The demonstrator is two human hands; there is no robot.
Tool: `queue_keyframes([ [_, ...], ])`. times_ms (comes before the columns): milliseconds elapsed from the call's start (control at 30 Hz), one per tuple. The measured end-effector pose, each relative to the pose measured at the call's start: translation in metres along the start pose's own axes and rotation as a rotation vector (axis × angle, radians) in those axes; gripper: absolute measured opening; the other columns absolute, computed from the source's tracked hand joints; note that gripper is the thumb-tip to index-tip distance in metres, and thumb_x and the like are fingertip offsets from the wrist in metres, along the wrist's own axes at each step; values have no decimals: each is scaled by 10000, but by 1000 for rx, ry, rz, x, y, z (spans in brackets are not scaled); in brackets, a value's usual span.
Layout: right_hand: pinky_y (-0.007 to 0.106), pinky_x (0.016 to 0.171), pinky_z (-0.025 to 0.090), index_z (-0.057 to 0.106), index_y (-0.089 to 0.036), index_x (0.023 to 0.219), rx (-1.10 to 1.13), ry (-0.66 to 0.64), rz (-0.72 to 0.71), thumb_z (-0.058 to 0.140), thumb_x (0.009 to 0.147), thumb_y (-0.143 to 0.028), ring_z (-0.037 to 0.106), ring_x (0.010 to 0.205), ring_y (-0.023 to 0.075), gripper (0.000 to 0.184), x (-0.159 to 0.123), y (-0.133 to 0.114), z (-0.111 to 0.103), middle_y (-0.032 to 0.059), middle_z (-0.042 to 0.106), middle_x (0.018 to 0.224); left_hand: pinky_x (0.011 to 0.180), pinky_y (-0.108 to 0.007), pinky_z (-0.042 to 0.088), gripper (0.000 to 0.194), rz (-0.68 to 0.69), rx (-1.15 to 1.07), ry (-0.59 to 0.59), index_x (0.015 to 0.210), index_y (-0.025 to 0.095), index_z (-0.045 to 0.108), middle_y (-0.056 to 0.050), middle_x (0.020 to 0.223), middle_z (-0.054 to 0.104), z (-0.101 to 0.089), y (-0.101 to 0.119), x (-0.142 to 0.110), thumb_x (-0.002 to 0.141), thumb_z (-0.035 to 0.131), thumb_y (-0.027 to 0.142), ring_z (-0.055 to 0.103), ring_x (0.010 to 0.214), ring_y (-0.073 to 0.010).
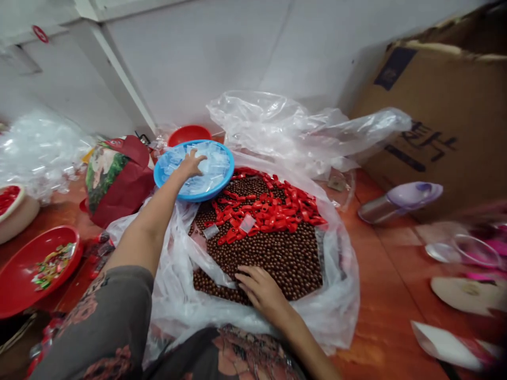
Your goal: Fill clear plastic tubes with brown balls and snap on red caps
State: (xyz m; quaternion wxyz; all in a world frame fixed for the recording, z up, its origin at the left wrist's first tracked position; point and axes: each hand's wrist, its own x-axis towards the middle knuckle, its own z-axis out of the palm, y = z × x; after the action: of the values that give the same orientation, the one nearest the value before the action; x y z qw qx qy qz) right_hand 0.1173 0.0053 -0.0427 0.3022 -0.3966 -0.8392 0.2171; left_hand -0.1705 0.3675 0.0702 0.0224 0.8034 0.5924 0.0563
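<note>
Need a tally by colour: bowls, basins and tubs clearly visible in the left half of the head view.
Red: 2 (near red bowl, far red bowl)
Blue: 1 (blue basin)
Off-white: 1 (off-white tub)
Total: 4

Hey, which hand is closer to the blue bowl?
Left. The left hand is over the blue bowl, at its clear plastic pieces; the right hand is away from it, lower in the picture, at the brown balls.
</note>
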Motion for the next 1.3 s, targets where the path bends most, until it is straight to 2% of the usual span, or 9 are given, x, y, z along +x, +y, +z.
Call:
queue_keyframes([
  [133, 402, 895, 553, 644, -211, 1191, 15, 34, -3, 536, 920, -159, 628, 1062, 219, 296, -3, -4, -2, 104, 671, 1215, 1034, -427, 408, 536, 15, -126, 104, 1198, 168, 566, -120, 1389, 372, 3, 9, -12, 697, 733, 77, 500, 1157, -255],
  [267, 397, 890, 548, 655, -209, 1175, 36, 63, 0, 534, 926, -169, 621, 1056, 214, 280, -8, -7, -5, 104, 671, 1210, 1013, -386, 423, 474, 67, -266, 174, 1154, 133, 538, -44, 1132, 473, -7, 22, -23, 730, 742, 81, 462, 982, -149],
  [467, 409, 899, 540, 655, -214, 1178, 64, 61, 1, 530, 932, -186, 615, 1062, 214, 277, -9, -8, -5, 109, 667, 1211, 1038, -382, 412, 598, 323, -434, 307, 1232, 160, 547, -33, 1119, 471, -15, 83, -73, 682, 768, 77, 451, 1043, -160],
  [533, 418, 908, 537, 654, -229, 1183, 64, 52, 9, 525, 937, -195, 613, 1070, 214, 280, -8, -11, -5, 105, 666, 1214, 1048, -383, 407, 605, 403, -492, 276, 1254, 190, 556, -47, 1150, 485, -4, 113, -96, 690, 752, 91, 480, 1109, -189],
  [667, 426, 925, 524, 656, -238, 1180, 39, 48, 20, 526, 937, -198, 603, 1080, 220, 278, -8, -20, -5, 101, 661, 1209, 1073, -403, 387, 674, 476, -563, 54, 1298, 219, 540, -101, 1338, 451, 27, 154, -132, 672, 780, 154, 440, 1288, -262],
  [767, 413, 908, 525, 645, -237, 1191, 44, 33, 12, 526, 934, -182, 595, 1061, 217, 288, -13, -27, -5, 95, 662, 1172, 1049, -392, 408, 560, 376, -586, 39, 1241, 210, 571, -111, 1367, 446, 43, 157, -158, 711, 746, 174, 444, 1295, -264],
  [900, 376, 839, 532, 663, -230, 1134, 66, 10, 26, 524, 934, -173, 594, 967, 204, 250, -19, -30, -4, 82, 666, 1034, 901, -334, 480, 142, 61, -553, 124, 927, 182, 639, -65, 1026, 581, 58, 140, -208, 818, 569, 123, 588, 975, -194],
  [1067, 344, 778, 507, 681, -220, 1076, 21, -62, 40, 511, 949, -200, 571, 878, 197, 214, -10, -31, -8, 72, 654, 928, 901, -347, 470, 187, -94, -526, 2, 939, 169, 645, -65, 962, 633, 83, 128, -254, 794, 567, 79, 608, 928, -210],
  [1300, 374, 868, 498, 664, -228, 1135, -148, -175, 75, 496, 949, -215, 585, 957, 217, 251, 34, -32, -3, 89, 653, 1063, 996, -404, 434, 318, -71, -505, -33, 1148, 158, 629, -109, 1131, 639, 96, 138, -247, 832, 601, 174, 586, 1086, -257],
])
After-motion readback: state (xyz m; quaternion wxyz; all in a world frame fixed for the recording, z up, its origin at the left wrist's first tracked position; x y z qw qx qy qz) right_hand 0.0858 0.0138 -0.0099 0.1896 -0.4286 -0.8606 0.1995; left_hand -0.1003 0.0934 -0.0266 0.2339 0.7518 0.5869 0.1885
